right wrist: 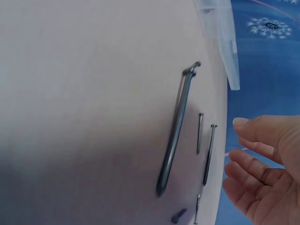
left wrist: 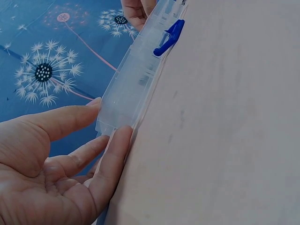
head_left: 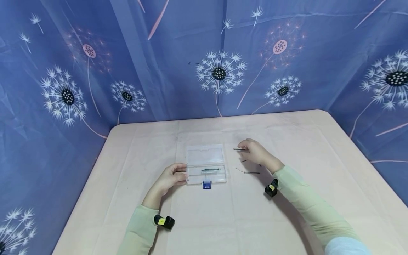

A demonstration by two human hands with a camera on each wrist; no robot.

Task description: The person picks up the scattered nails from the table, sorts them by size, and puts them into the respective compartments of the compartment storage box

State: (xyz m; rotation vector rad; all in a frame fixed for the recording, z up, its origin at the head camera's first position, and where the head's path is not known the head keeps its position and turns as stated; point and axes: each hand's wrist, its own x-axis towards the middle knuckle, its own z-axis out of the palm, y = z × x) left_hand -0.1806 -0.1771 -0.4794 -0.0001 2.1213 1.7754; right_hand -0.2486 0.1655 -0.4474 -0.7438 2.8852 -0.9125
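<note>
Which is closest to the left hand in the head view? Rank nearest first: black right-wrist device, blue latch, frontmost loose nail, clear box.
1. Clear box: touching the left hand.
2. Blue latch: at the box's front.
3. Frontmost loose nail: right of the box.
4. Black right-wrist device: farthest right.

Nothing is legible: the small yellow rectangular label on each boxy black wrist camera, one left and one right of the clear plastic hinged box, is unreadably tiny.
</note>
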